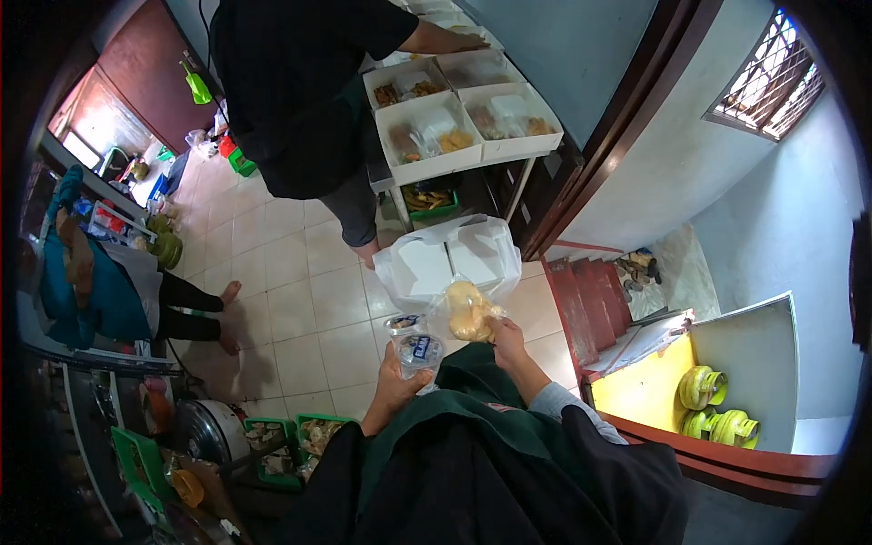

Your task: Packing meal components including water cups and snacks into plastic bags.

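My left hand (400, 377) grips sealed plastic cups (420, 349), whose lids bear blue writing. In my right hand (512, 343) is a clear plastic bag of pale yellow food (469, 312), gripped at its right side; the exact food cannot be told. Just beyond both hands, a white plastic carrier bag (501, 235) gapes around white cardboard boxes (426, 267). Its near rim is partly hidden by the bag of yellow food.
A person in black (293, 88) reaches over open food boxes (436, 153) on a metal table (470, 170). At left stands another person in teal (99, 279). Red steps (582, 306) descend at right, near yellow-green gas cylinders (736, 428). Green crates (327, 419) sit lower left.
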